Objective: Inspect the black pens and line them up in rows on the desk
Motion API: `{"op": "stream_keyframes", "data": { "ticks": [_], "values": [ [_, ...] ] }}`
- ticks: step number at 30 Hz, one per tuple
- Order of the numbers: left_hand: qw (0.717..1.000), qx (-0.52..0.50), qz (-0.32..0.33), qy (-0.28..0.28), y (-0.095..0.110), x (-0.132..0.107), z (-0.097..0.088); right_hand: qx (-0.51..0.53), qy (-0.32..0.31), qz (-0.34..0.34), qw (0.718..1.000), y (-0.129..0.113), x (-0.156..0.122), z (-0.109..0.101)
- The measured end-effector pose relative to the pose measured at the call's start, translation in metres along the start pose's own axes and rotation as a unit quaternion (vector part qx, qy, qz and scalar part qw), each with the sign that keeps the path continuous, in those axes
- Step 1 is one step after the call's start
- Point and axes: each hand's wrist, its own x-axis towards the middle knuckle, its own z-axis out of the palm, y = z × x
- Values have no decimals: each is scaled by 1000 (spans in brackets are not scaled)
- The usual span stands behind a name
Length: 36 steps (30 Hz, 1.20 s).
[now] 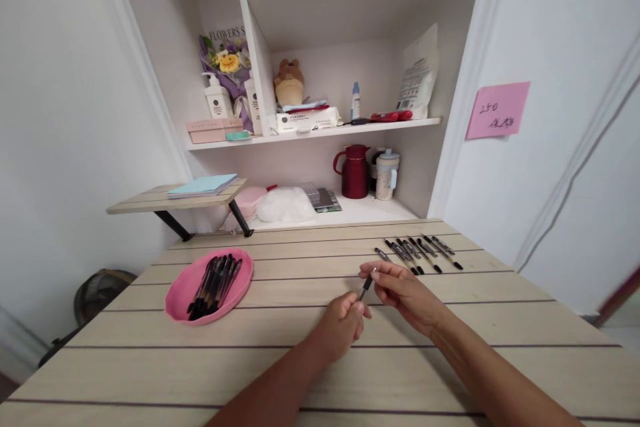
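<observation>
A pen with a black grip and a pale tip (367,282) is held above the middle of the table, slanting up and to the right. My left hand (340,325) is closed around its lower end, which the fingers hide. At the upper end, the thumb and fingers of my right hand (403,290) pinch near the tip. Just beyond my right hand lie several pens and pen parts (407,250), black and clear, in a loose row. To the left, a pink plate (173,300) holds a pile of black pens (215,283).
A small raised wooden stand (143,199) with light blue paper (203,185) is at the back left. Behind the table, a white shelf (320,137) holds a red jug (355,172), a speckled cup (387,175) and a white plastic bag (286,205). A pink note (499,110) hangs on the right wall.
</observation>
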Motion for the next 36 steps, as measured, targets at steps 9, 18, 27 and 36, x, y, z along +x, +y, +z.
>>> {"op": "stream_keyframes", "data": {
  "ticks": [9,18,27,36],
  "values": [
    [1000,-5,-1,5,-4,1,-1,18,14,-8,1000,3,1,0],
    [1000,-10,-6,9,-3,1,0,3,27,-7,1000,3,1,-1],
    [1000,18,13,-1,-3,1,-1,9,35,-14,999,6,4,-4],
    [1000,20,7,4,0,0,0,-10,38,-28,999,6,4,-6]
  ]
}}
